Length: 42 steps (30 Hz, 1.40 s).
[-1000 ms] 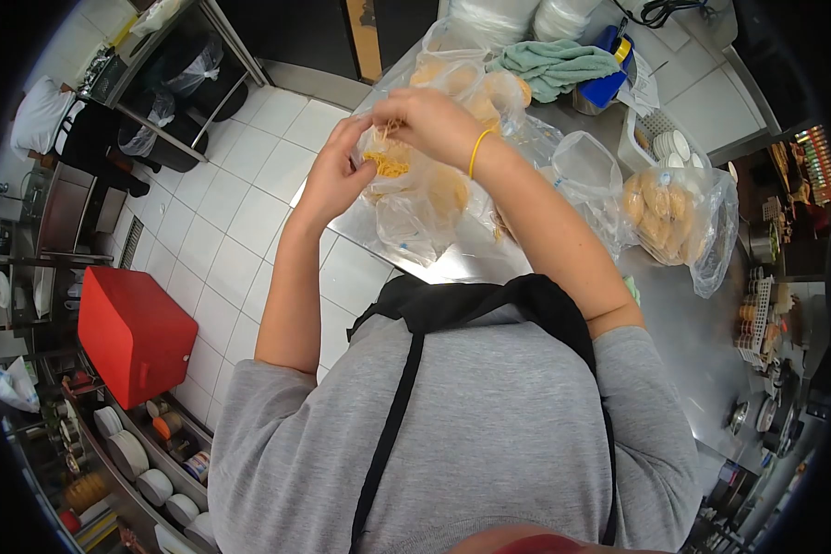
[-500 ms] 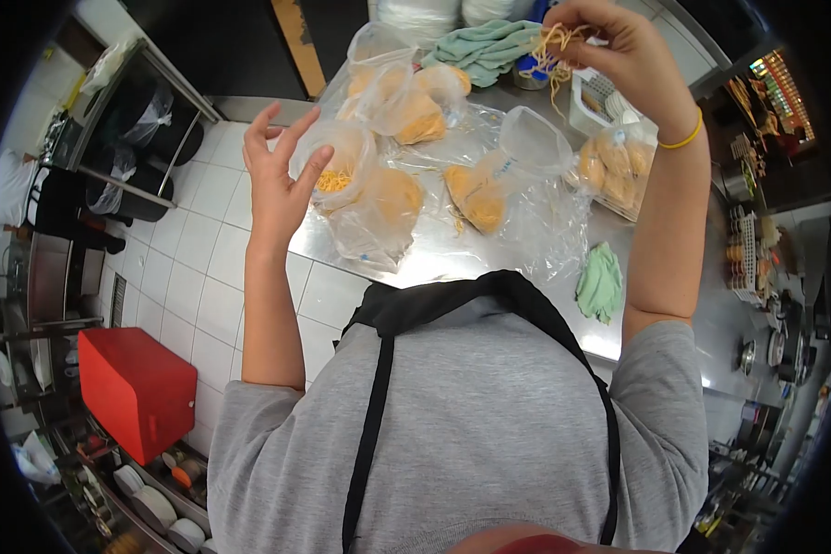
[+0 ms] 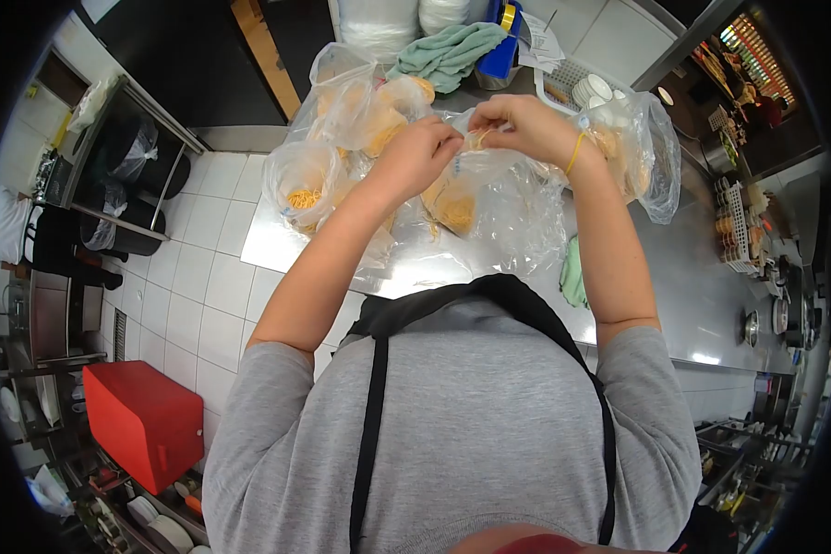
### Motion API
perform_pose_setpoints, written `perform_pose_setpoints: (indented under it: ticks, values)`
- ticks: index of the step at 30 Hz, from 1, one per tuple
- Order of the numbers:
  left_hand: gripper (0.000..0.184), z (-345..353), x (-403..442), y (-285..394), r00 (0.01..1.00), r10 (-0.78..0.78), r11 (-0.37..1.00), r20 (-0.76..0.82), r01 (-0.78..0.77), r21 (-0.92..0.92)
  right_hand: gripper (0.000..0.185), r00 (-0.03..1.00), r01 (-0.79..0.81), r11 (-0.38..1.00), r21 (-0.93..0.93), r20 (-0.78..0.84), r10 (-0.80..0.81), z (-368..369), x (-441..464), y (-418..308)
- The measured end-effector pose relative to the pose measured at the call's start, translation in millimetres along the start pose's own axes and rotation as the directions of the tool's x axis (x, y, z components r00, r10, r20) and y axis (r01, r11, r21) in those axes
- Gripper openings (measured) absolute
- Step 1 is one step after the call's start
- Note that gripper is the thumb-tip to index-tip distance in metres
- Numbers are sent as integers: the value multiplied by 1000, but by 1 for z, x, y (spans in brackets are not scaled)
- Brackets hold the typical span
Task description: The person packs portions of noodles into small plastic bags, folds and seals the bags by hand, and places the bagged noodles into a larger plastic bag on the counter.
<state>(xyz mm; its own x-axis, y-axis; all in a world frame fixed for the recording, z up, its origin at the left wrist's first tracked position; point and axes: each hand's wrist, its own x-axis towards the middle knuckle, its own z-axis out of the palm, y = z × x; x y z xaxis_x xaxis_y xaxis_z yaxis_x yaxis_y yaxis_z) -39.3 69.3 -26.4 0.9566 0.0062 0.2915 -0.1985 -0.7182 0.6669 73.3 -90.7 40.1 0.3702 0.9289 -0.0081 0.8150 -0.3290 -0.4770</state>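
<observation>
My left hand (image 3: pixel 422 152) is closed at the rim of a clear plastic bag (image 3: pixel 451 205) holding yellow noodles. Over that bag's mouth, my right hand (image 3: pixel 524 126) pinches a few strands of noodles (image 3: pixel 479 138) between thumb and fingers. Its wrist wears a yellow band. Left of my forearm stands another open bag (image 3: pixel 288 166) with noodle strands (image 3: pixel 304 198) inside. Several more filled bags (image 3: pixel 337 103) are grouped behind it. A large clear plastic sheet (image 3: pixel 519 222) lies under the bag between my hands.
Behind the bags are a crumpled green cloth (image 3: pixel 451 55) and a blue object (image 3: pixel 501 51). A bagged batch of yellow-brown food (image 3: pixel 614 148) is at right, near a white basket (image 3: pixel 563 83). A second green cloth (image 3: pixel 573 274) lies on the steel counter (image 3: pixel 660 286). A red box (image 3: pixel 145 423) sits lower left.
My right hand has come down and left with the noodle strands to the bag's mouth. My left hand has moved right, from open beside the left bag to closed at this bag's rim.
</observation>
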Motion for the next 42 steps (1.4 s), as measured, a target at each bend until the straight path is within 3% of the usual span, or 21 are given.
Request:
perform_pose_setpoints:
  ticks: [2, 6, 8, 10, 11, 13, 17, 19, 20, 21, 23, 24, 26, 27, 29, 32, 33, 35, 37, 39, 42]
  values:
    - [26, -2, 1, -2, 1000, -14, 1000, -21, 14, 20, 37, 981, 158, 987, 3, -117, -157, -1, -8, 1]
    - [21, -4, 3, -5, 986, -154, 944, -64, 128, -305, 37, 896, 144, 966, -214, -386, -219, 34, -13, 16]
    - [20, -5, 1, -4, 982, -186, 905, -36, 157, -395, 28, 933, 94, 987, -128, -335, -132, 55, -8, 23]
    - [41, -5, -2, -5, 984, -20, 855, -175, -74, -513, 23, 948, 138, 990, 22, -291, -126, 41, -7, 12]
    - [41, -5, -6, -2, 985, -13, 858, -175, -78, -507, 19, 963, 174, 970, 171, -236, -131, 31, -6, 5]
    - [74, -3, -15, 6, 900, 47, 982, -433, -121, -144, 15, 943, 216, 938, 271, -306, -129, 16, -10, -14]
    - [91, 36, -15, -1, 964, 27, 996, -265, -49, -77, 8, 912, 325, 871, 368, -364, -186, 1, -9, -50]
    - [85, 57, -9, 1, 948, -113, 906, -297, -24, -422, 7, 881, 368, 878, 305, -416, -225, 3, -3, -61]
    - [64, 64, -7, -4, 940, -182, 817, -289, -19, -577, 6, 861, 386, 876, 290, -455, -229, 2, -2, -68]
    - [64, 59, -7, 0, 942, -175, 818, -285, -22, -575, 6, 839, 403, 873, 274, -493, -233, 0, -2, -71]
    - [33, 44, -7, 7, 955, -289, 577, 64, 227, -784, 11, 845, 360, 849, 386, -521, -122, 0, -2, -63]
    - [33, 37, -9, 10, 956, -284, 581, 67, 227, -781, 16, 850, 319, 805, 500, -526, -10, 0, -2, -57]
    - [22, 24, -10, 12, 956, -135, 268, 262, 290, -919, 26, 843, 422, 662, 619, -536, -37, -4, -6, -48]
    - [22, 21, -9, 10, 956, -132, 271, 260, 288, -919, 35, 837, 501, 486, 716, -543, -63, -6, -9, -41]
    - [27, 18, -10, 4, 962, 33, 262, 270, 252, -931, 52, 892, 424, 536, 730, -438, -110, 1, -14, -26]
    - [30, 20, -6, -17, 865, -33, 416, 500, 467, -780, 48, 983, 156, 815, 558, -172, -70, 27, -10, -19]
    - [30, 20, -7, -7, 863, -29, 419, 504, 468, -778, 43, 982, 156, 736, 659, -187, -40, 36, -3, -19]
    - [37, 19, -12, 22, 883, -54, 711, 466, 362, -603, 39, 979, 163, 639, 751, -204, -10, 36, -3, -24]
    - [40, 21, -12, 21, 901, 8, 664, 433, 319, -677, 34, 917, 49, 441, 896, -216, 336, 23, -10, -37]
    - [41, 20, -11, 24, 933, 92, 624, 347, 218, -750, 29, 864, 212, 405, 889, -364, 348, 25, -12, -32]
    - [40, 11, -10, 34, 953, 172, 719, 248, 51, -693, 21, 777, 421, 108, 900, -420, 470, 20, -19, -21]
